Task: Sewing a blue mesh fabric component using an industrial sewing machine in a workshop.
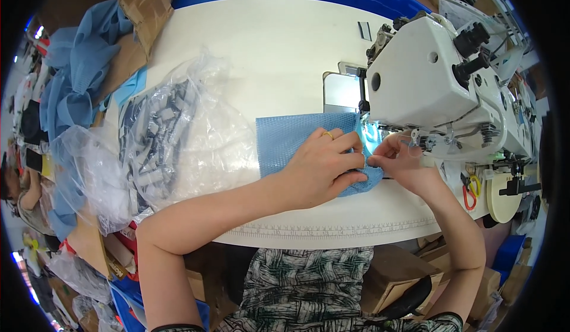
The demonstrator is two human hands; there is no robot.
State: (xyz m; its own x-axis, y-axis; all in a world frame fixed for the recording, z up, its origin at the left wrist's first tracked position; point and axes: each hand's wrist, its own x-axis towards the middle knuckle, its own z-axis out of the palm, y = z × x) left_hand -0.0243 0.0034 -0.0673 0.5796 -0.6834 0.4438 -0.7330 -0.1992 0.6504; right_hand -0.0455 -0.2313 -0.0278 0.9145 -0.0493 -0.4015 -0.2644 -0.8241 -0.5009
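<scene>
fingers (386, 146) of the right hand (409, 163) are pinched together on the right edge of the blue cloth (282, 136), as seen in the head view. by the left hand (329, 160) the cloth is pressed from above, its fingers bent and its thumb set a little apart; whether cloth is clamped between them cannot be told. the cloth is laid on the white table (267, 47), its right end bunched under both hands, just beside the lit needle area of the sewing machine (424, 71). to the left, a clear plastic bag (208, 136) is filled partly with small dark and pale pieces. scissors (469, 197) are placed right of the right hand. along the near edge, a ruler strip (332, 231) is seen.
</scene>
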